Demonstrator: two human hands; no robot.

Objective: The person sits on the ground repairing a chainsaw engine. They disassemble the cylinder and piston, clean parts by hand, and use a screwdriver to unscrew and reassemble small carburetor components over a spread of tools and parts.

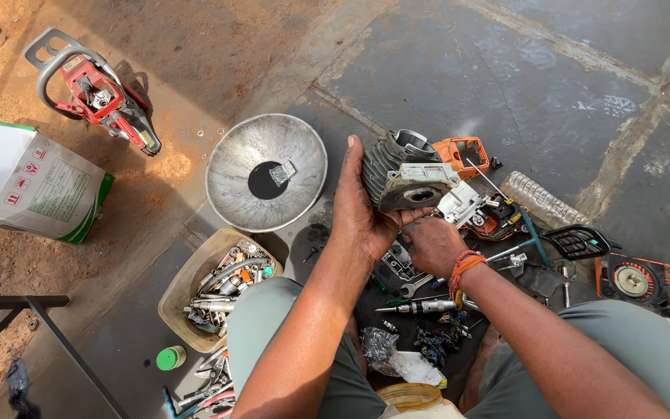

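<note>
1. Cylinder (pixel 405 174), one finned grey metal casting with a round port, sits above my lap, clasped by my left hand (pixel 358 209).
2. My right hand (pixel 432 244) grips it from below.
3. One dented round metal bowl (pixel 267 171); one tub of tools (pixel 222 287).

This is an outdoor, ground-level repair workshop for small engines. Work happens on a stone-slab floor (pixel 568 70) bordering bare dirt. A red chainsaw body (pixel 94 93), a tub of spanners and bits (pixel 222 283), a metal bowl (pixel 265 178), and scattered orange chainsaw parts (pixel 633 279) lie around.
</note>
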